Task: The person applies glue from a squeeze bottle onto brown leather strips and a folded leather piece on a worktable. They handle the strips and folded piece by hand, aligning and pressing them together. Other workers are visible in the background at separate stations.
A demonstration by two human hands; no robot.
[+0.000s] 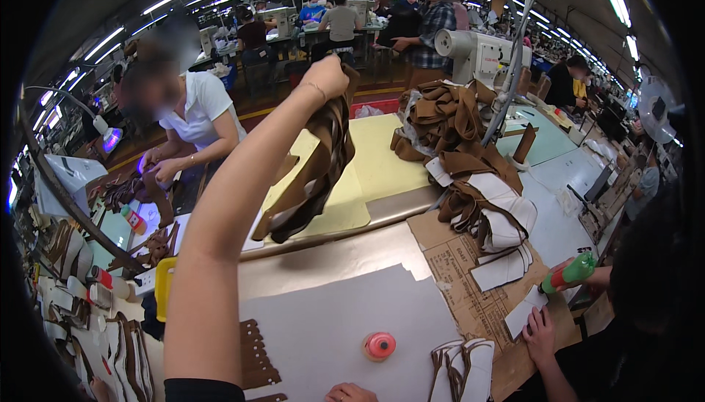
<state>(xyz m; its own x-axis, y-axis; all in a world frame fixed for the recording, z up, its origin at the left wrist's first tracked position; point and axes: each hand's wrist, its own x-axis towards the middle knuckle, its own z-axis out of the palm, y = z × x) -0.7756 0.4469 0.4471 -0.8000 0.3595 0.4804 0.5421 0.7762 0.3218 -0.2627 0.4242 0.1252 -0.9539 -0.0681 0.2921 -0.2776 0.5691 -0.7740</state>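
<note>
My left arm reaches up and across the table, and my left hand (327,79) is closed around a bundle of brown strips (319,156). The strips hang down over a pale yellow board (385,149). My right hand (351,393) shows only in part at the lower edge, low over a grey sheet (330,314); its fingers are mostly cut off. Near it stands a small bottle with a pink-red cap (380,345). A brown piece with a notched edge (257,358) lies beside my left forearm.
Brown strips are heaped (448,116) at the far right, with white-backed pieces (499,204) nearer. At right, a co-worker's hand holds a green bottle (573,271) over a white piece (525,310) on cardboard (470,284). Another person (209,112) works at left. A sewing machine (481,57) stands behind.
</note>
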